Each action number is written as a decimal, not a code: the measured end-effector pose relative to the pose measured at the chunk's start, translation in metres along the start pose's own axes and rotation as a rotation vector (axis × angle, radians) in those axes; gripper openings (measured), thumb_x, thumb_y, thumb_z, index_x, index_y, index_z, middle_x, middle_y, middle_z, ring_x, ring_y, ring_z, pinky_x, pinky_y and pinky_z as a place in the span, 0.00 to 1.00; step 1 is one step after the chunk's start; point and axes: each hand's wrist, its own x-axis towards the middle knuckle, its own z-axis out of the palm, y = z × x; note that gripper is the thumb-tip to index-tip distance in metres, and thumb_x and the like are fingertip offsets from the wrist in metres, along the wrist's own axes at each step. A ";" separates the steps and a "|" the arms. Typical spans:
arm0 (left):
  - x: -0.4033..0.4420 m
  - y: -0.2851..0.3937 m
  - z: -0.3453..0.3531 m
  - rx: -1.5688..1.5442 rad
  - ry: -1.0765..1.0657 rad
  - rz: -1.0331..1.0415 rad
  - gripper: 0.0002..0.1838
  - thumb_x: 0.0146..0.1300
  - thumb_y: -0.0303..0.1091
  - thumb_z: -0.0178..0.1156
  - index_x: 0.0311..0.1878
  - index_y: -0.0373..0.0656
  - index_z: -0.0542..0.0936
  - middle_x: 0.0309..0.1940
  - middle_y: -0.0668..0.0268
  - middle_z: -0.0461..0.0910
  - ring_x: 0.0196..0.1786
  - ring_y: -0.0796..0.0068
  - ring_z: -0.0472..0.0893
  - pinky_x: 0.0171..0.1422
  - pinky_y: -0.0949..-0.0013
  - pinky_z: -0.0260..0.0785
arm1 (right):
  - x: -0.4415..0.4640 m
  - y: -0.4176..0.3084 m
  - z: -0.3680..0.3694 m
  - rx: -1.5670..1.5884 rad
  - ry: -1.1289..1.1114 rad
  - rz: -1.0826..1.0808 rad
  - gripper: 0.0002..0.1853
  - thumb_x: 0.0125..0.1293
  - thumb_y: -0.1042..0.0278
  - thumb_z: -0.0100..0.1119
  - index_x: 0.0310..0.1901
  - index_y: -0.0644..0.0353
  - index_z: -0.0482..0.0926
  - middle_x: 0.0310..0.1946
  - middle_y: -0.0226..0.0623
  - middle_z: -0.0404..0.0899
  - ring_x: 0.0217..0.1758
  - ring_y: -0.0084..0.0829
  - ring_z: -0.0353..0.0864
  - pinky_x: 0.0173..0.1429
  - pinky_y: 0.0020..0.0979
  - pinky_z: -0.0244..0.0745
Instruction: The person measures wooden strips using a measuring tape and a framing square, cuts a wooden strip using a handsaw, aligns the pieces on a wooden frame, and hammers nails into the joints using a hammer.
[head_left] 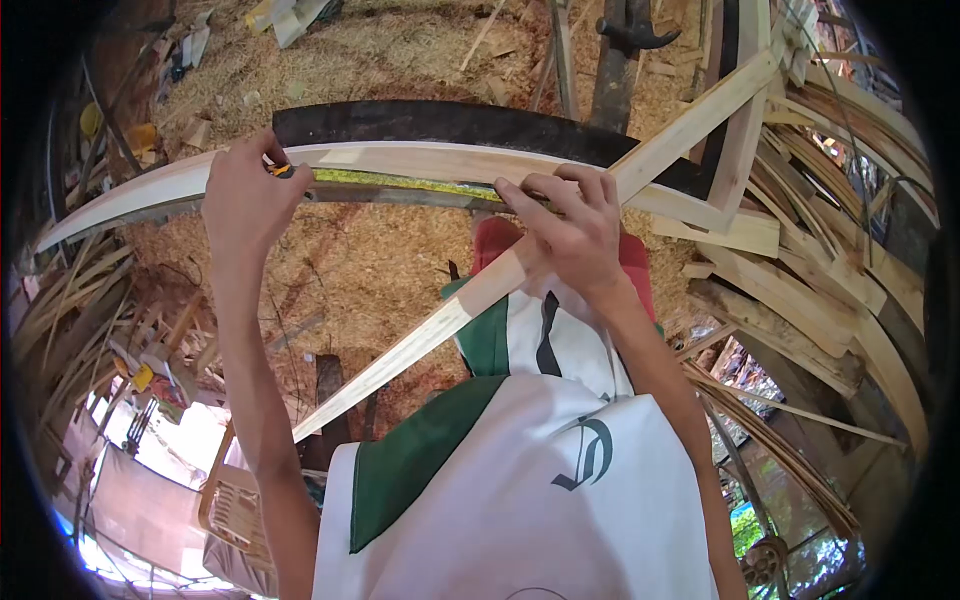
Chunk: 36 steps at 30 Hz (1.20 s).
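Note:
A yellow tape measure (400, 182) is drawn out along the near edge of a long pale wooden board (400, 158). My left hand (245, 190) is closed around its left end, where a small orange and black part shows beside the fingers. At the tape's right end, my right hand (570, 220) pinches it with curled fingers, and the fingertips hide that end. A narrow wooden strip (490, 285) crosses the board diagonally and passes beneath my right hand. Behind the board lies a dark curved piece (420, 120).
A hammer (638, 38) lies at the top. Stacks of wood strips (830, 290) crowd the right side, with more strips (60, 330) at the left. Sawdust (380, 260) covers the ground. A chair (235, 500) stands at lower left.

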 end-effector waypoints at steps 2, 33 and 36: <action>0.000 0.002 -0.003 -0.019 -0.020 -0.027 0.16 0.53 0.45 0.66 0.35 0.41 0.81 0.40 0.54 0.82 0.50 0.52 0.81 0.56 0.51 0.75 | 0.001 0.001 0.004 0.022 -0.020 0.010 0.24 0.55 0.62 0.60 0.56 0.46 0.85 0.44 0.24 0.80 0.48 0.33 0.77 0.52 0.37 0.69; -0.133 0.210 0.065 -1.686 -0.169 -0.005 0.23 0.75 0.49 0.56 0.55 0.36 0.72 0.50 0.51 0.72 0.52 0.52 0.75 0.57 0.55 0.69 | -0.004 0.033 -0.113 1.338 -0.374 0.911 0.44 0.57 0.76 0.74 0.72 0.64 0.60 0.60 0.45 0.74 0.63 0.33 0.77 0.68 0.36 0.74; -0.142 0.239 0.069 -1.527 0.085 -0.002 0.23 0.71 0.46 0.61 0.56 0.36 0.72 0.50 0.51 0.72 0.53 0.52 0.75 0.59 0.56 0.69 | 0.002 0.073 -0.133 1.268 -0.447 0.820 0.48 0.51 0.68 0.81 0.70 0.64 0.61 0.58 0.42 0.74 0.61 0.32 0.77 0.68 0.34 0.73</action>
